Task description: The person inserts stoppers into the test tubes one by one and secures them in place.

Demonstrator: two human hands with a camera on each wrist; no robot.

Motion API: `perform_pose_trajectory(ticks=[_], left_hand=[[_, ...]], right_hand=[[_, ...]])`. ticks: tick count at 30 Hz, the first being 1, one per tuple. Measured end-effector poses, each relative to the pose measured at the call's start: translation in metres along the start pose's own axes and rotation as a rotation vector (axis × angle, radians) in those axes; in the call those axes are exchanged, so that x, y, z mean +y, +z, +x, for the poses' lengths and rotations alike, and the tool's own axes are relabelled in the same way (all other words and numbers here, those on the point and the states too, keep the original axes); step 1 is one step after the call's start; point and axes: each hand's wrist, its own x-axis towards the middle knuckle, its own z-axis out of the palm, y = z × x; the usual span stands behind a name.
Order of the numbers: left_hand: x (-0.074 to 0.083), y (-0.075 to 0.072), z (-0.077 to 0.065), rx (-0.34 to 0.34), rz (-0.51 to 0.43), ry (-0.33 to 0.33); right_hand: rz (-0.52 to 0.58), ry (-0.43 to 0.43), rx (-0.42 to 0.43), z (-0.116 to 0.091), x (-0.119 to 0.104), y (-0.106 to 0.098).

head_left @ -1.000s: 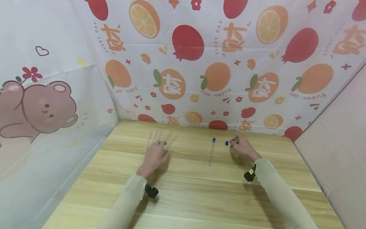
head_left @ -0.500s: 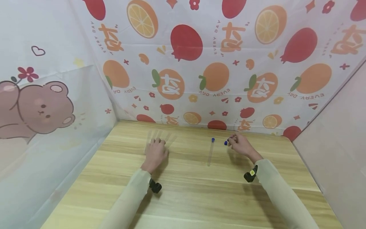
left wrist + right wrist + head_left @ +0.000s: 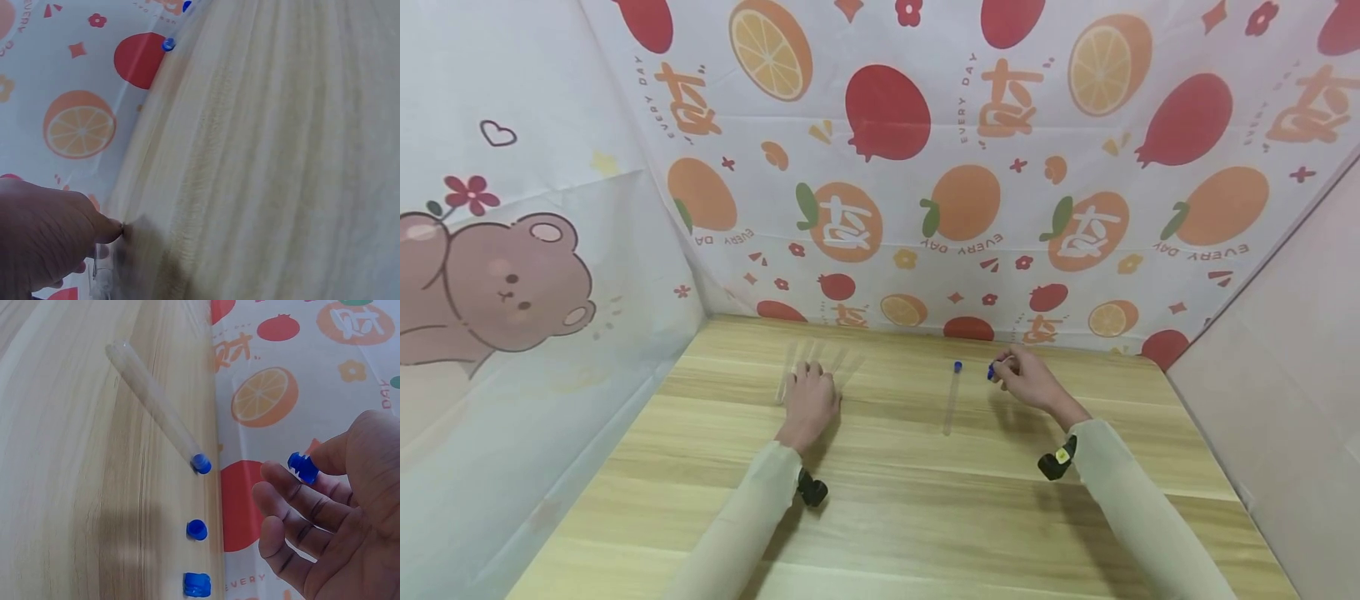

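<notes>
Several clear test tubes [image 3: 786,379] lie fanned out at the back left of the table. My left hand [image 3: 811,402] rests over them, fingers bent down, the thumb apart from the fingertips in the left wrist view; no tube is plainly gripped. At the back right, my right hand [image 3: 1030,379] pinches a ribbed blue stopper [image 3: 303,467] between thumb and index finger, the other fingers loosely bent. Below it on the table are two more blue stoppers, a round one [image 3: 197,530] and one on its side [image 3: 197,584]. Left of them lies a clear test tube [image 3: 951,408] capped with a blue stopper [image 3: 958,367].
A wood-grain table [image 3: 895,500] fills the lower view. Behind it hangs a fruit-print cloth [image 3: 887,200] down to the back edge. A pale wall with a bear print [image 3: 520,283] stands at the left, a plain one [image 3: 1285,350] at the right.
My left hand has shifted slightly, its fingers drawing in over the tubes. My right hand has moved a little left, over the loose blue stoppers, the pinched one still in its fingers.
</notes>
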Motion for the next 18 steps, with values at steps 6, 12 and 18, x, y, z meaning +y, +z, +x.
perform_pose_trajectory(ticks=[6,12,18], left_hand=[[0.001,0.002,-0.004,-0.008,0.016,0.007],[0.003,0.0,-0.008,0.0,0.003,0.0],[0.006,-0.008,-0.015,0.05,-0.007,0.005]], right_hand=[[0.005,-0.014,-0.001,-0.004,-0.006,-0.001],[0.008,-0.019,-0.004,-0.006,-0.007,-0.003],[0.004,-0.026,-0.001,-0.009,-0.009,-0.005]])
